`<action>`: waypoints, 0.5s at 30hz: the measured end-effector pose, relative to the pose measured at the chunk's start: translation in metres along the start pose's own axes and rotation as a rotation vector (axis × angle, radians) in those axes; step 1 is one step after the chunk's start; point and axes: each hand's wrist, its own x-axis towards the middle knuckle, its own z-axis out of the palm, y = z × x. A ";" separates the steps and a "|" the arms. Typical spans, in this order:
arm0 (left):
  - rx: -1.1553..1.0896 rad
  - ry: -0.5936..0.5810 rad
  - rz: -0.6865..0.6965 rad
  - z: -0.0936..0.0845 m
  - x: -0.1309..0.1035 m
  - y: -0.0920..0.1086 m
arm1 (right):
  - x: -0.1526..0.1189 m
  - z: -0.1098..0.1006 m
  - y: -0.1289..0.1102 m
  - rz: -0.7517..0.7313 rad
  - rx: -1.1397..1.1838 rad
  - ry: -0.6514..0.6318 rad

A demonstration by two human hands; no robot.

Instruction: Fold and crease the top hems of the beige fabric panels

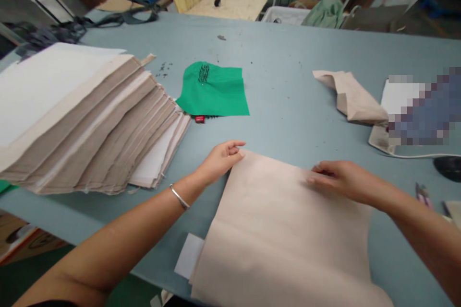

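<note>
A beige cloth sheet (288, 230) lies before me, its near part running out at the bottom of the view. At its far left corner is my left hand (224, 157), thumb and fingers closed on the edge. My right hand (340, 180) is over the far edge, slightly smeared by motion. Its fingers are bent, with a gap between thumb and forefinger, and no hold on the cloth shows. A small white piece (189, 255) sticks out from under the sheet's left side.
A tall stack of beige and white sheets (93, 129) leans at the left. Beyond my left hand lies a green cloth piece (218, 91) beside a small red item (200, 119). A folded beige piece (355, 100) and a black object (448, 168) are at the right.
</note>
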 end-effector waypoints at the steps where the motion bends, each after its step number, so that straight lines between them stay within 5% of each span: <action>1: 0.148 -0.019 0.061 -0.003 0.005 0.003 | 0.010 0.010 -0.014 -0.019 0.034 0.084; 6: 0.755 -0.082 0.415 -0.013 0.023 0.006 | 0.046 0.050 -0.058 -0.211 0.133 0.441; 15: 0.819 -0.119 0.761 -0.030 0.027 -0.022 | 0.037 0.073 -0.042 -0.461 0.090 0.647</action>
